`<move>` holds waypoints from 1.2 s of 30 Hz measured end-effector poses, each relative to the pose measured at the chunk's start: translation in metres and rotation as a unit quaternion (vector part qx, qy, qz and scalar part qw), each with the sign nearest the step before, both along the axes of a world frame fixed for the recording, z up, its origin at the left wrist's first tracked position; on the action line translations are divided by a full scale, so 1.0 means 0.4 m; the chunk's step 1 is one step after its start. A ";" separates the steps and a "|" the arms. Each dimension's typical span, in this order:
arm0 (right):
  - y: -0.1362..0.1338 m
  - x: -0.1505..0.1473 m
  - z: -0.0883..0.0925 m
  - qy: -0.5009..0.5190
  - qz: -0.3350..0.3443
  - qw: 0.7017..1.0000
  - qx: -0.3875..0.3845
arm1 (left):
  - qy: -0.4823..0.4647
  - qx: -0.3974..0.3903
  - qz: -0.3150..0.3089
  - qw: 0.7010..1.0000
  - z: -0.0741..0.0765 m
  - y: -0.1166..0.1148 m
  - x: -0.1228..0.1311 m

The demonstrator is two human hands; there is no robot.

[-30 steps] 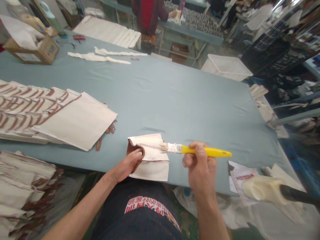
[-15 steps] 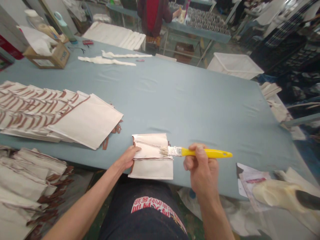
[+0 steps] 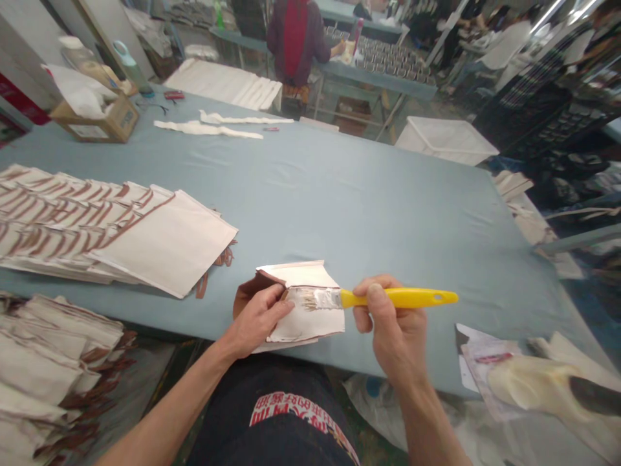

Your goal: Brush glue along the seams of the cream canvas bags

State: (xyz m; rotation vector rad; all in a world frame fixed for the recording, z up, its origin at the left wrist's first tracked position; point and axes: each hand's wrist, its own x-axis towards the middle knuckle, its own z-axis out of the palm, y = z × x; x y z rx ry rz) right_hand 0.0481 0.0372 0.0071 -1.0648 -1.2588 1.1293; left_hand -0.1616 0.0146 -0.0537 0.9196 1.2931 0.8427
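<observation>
Cream piece [image 3: 317,320] gripped by left hand [image 3: 261,317], brush [image 3: 347,298] by right hand [image 3: 394,320] — stack [image 3: 162,249] leftward, carton [image 3: 109,124] beyond.

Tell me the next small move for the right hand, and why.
Probably a short, light stroke of the yellow-handled brush along the cream piece. The right hand grips the handle, the white-smeared brush has its bristles over the piece, and the left hand lies on the piece beside its brown part, seemingly steadying it.
</observation>
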 end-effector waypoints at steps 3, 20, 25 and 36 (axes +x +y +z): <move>0.013 0.010 0.013 -0.007 0.049 0.999 0.023 | 0.011 0.024 -0.041 0.999 0.053 -0.004 0.004; 0.062 0.002 0.032 -0.171 0.176 0.963 0.116 | -0.002 0.066 -0.120 0.991 0.122 -0.014 0.036; 0.055 -0.035 -0.043 -0.131 0.117 0.975 0.138 | 0.014 0.048 -0.083 0.995 0.108 -0.013 0.031; 0.012 0.043 -0.051 -0.136 0.096 0.980 0.106 | -0.034 -0.006 -0.084 0.996 0.103 -0.018 0.036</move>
